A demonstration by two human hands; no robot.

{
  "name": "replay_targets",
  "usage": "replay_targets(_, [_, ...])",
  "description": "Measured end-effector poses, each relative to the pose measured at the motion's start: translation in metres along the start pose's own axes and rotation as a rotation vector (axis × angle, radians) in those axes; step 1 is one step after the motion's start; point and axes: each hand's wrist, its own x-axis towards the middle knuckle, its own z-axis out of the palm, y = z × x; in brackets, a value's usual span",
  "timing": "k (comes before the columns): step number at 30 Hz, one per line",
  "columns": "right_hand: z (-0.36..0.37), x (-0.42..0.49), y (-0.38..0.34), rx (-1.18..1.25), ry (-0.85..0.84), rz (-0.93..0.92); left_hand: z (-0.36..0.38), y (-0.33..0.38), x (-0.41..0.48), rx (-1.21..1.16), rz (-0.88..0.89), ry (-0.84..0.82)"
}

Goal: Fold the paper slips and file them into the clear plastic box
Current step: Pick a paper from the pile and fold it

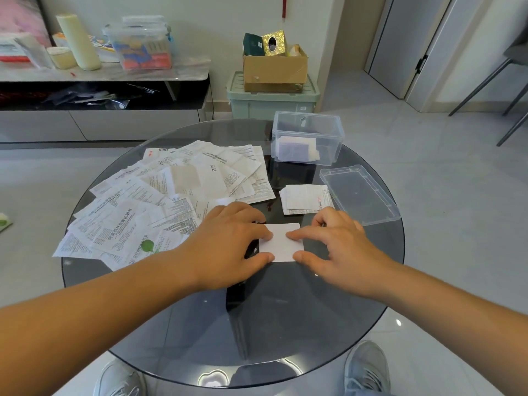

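a loose pile of unfolded paper slips is spread over the left half of the round glass worktop. just right of it, near the front, one white slip is pinned flat between both hands. the left hand is laid on the slip's left end with fingers spread and pressing, thumb at the near edge. the right hand is set on the right end, forefinger and thumb flat on the paper. nothing is gripped by either. the step in hand is judged to be the creasing of a fold.

next, the folded slip would need to be lifted and carried far and right, then dropped into the clear plastic box, which stands open with a few papers already inside. a small stack of folded slips is left between hands and box. the lid is laid at the right edge. much of the pile is not yet done.

grey floor tiles are seen around the worktop. a low cabinet is placed far left, a cardboard box on a green bin far centre, and a door far right.
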Motion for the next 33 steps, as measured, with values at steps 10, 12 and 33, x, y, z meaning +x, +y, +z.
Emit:
replay_targets(10, [-0.009,0.000,0.009,0.021,-0.082,-0.112,-0.016,0.018,0.020,-0.045,-0.078,-0.122])
replay_targets(12, [-0.010,0.000,0.011,0.031,-0.080,-0.144,-0.019,0.021,0.027,-0.097,-0.122,-0.172])
replay_targets(33, [-0.032,0.014,0.008,0.607,0.137,0.175,-0.052,0.013,0.055,-0.837,-0.500,-0.190])
